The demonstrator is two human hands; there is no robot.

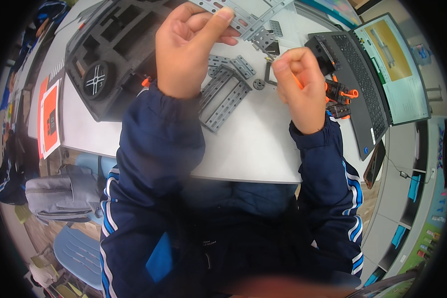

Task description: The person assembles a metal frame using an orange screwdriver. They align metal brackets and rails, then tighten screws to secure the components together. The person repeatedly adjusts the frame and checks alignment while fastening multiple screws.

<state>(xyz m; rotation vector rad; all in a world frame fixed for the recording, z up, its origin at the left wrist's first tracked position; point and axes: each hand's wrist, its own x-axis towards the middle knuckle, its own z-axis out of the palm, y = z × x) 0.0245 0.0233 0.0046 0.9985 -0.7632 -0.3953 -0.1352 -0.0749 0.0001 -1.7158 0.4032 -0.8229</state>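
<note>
My left hand [186, 52] is closed on a grey perforated beam frame [243, 20], thumb on top, near the top edge of the view. Right of it, my right hand [303, 84] is pinched round a slim tool with an orange part [297, 81]; its thin dark end points toward the frame, and the fingers hide most of it. Below the hands a second grey perforated frame [223, 102] lies on the white table [248, 156]. A small dark round part [259, 84] rests beside that frame.
An open dark case with foam cutouts [92, 54] and a black wheel [98, 79] stands at left. At right an open laptop [367, 84] shows a picture of a part. Black and orange pieces [338, 94] lie before it. A printed orange booklet [50, 119] sits at the table's left edge.
</note>
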